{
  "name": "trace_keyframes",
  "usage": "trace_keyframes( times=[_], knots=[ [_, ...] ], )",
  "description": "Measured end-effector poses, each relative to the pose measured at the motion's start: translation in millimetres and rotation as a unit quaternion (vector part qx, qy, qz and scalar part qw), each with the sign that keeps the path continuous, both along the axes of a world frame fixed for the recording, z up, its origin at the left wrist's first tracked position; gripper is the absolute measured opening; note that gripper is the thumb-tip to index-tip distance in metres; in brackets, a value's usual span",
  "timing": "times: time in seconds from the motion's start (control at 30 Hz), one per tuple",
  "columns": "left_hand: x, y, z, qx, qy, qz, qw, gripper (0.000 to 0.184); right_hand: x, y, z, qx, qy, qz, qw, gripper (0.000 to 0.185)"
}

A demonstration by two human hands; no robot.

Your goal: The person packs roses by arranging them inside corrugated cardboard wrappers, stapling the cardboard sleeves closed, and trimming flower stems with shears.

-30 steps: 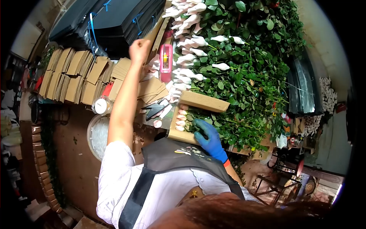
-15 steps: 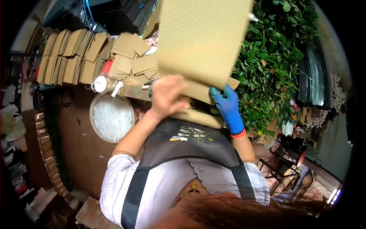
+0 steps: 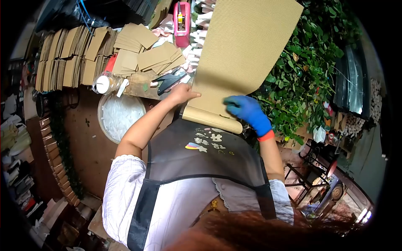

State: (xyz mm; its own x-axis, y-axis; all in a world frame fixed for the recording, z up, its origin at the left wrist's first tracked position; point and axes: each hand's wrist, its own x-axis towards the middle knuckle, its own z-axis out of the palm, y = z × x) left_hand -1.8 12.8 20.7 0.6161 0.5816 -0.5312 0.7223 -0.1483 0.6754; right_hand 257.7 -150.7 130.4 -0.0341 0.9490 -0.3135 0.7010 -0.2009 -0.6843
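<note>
A large tan corrugated cardboard sheet (image 3: 247, 46) stretches away from my body, its near end curved into a roll (image 3: 211, 120) against my apron. My bare left hand (image 3: 184, 94) grips the sheet's left edge, thumb on top and fingers partly hidden. Over the near right part of the sheet is my right hand (image 3: 248, 112) in a blue glove. Its fingers point left and are smeared by motion, so I cannot tell whether they hold the sheet. Black-handled scissors (image 3: 169, 81) lie just beyond my left hand.
Stacks of cut cardboard pieces (image 3: 75, 54) and a pink tape dispenser (image 3: 181, 29) sit on the bench. A lidded jar (image 3: 103, 85) stands at its edge, above a round tub (image 3: 100, 125) of clear pieces. Leafy greenery (image 3: 301, 75) piles up on the right.
The sheet has tilted to the right and lowered, uncovering the tape dispenser and scissors. My left hand has moved to its left edge; my gloved hand has shifted off the right edge onto the sheet.
</note>
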Motion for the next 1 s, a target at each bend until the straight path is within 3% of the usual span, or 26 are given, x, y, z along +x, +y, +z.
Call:
trace_keyframes(
  times=[0.03, 0.13, 0.17, 0.23, 0.27, 0.3, 0.43, 0.5, 0.53, 0.6, 0.67, 0.73, 0.8, 0.93, 1.0],
  knots=[
    [8.9, -1.0, 37.3, 0.073, 0.087, -0.009, 0.994, 0.048, -8.5, 6.1, -14.4, 0.069, 0.032, 0.034, 0.997, 0.028],
    [7.7, 2.0, 53.6, 0.306, -0.007, -0.12, 0.944, 0.048, -23.0, 20.1, -46.3, 0.023, -0.136, 0.192, 0.972, 0.027],
    [10.8, 2.5, 57.4, 0.37, -0.126, -0.148, 0.908, 0.042, -23.4, 20.5, -50.6, 0.006, -0.143, 0.193, 0.971, 0.03],
    [19.0, 2.6, 50.6, 0.388, -0.251, -0.248, 0.852, 0.027, -30.3, 22.2, -48.0, -0.016, -0.18, 0.206, 0.962, 0.03],
    [25.6, 4.9, 44.4, 0.38, -0.32, -0.307, 0.812, 0.025, -32.1, 21.9, -46.0, -0.028, -0.201, 0.213, 0.956, 0.03],
    [32.0, 7.6, 39.4, 0.456, -0.31, -0.363, 0.751, 0.038, -32.0, 21.3, -45.9, -0.025, -0.196, 0.216, 0.956, 0.03],
    [36.4, -7.8, 7.6, 0.372, -0.199, -0.331, 0.844, 0.069, -25.8, 16.6, -44.0, -0.032, -0.163, 0.204, 0.965, 0.029],
    [36.0, -10.2, 8.1, 0.376, -0.192, -0.335, 0.842, 0.074, -25.2, 21.7, -30.4, -0.091, -0.164, 0.232, 0.954, 0.03],
    [34.8, -10.4, 9.2, 0.377, -0.186, -0.337, 0.842, 0.077, -30.9, 28.7, -9.3, 0.048, -0.155, 0.179, 0.97, 0.028],
    [34.5, -11.6, 5.7, 0.392, -0.197, -0.329, 0.836, 0.073, -51.3, 43.3, 36.5, 0.316, -0.122, 0.064, 0.939, 0.025],
    [34.5, -12.0, 2.0, 0.408, -0.178, -0.331, 0.832, 0.07, -61.9, 68.9, 56.7, 0.367, -0.188, -0.009, 0.911, 0.027],
    [35.9, -12.7, 0.6, 0.427, -0.201, -0.324, 0.82, 0.066, -61.0, 90.7, 44.3, 0.303, -0.254, -0.035, 0.918, 0.028],
    [35.0, -12.1, 2.1, 0.444, -0.209, -0.321, 0.81, 0.068, -57.9, 107.6, 4.7, 0.121, -0.314, -0.012, 0.942, 0.028],
    [34.4, -12.2, -1.9, 0.471, -0.234, -0.299, 0.797, 0.072, -43.8, 124.8, 13.9, 0.064, -0.252, 0.076, 0.962, 0.038],
    [36.1, -12.3, 3.1, 0.364, -0.135, -0.363, 0.847, 0.081, -50.4, 138.6, 40.0, 0.046, -0.266, 0.12, 0.955, 0.048]
  ],
)
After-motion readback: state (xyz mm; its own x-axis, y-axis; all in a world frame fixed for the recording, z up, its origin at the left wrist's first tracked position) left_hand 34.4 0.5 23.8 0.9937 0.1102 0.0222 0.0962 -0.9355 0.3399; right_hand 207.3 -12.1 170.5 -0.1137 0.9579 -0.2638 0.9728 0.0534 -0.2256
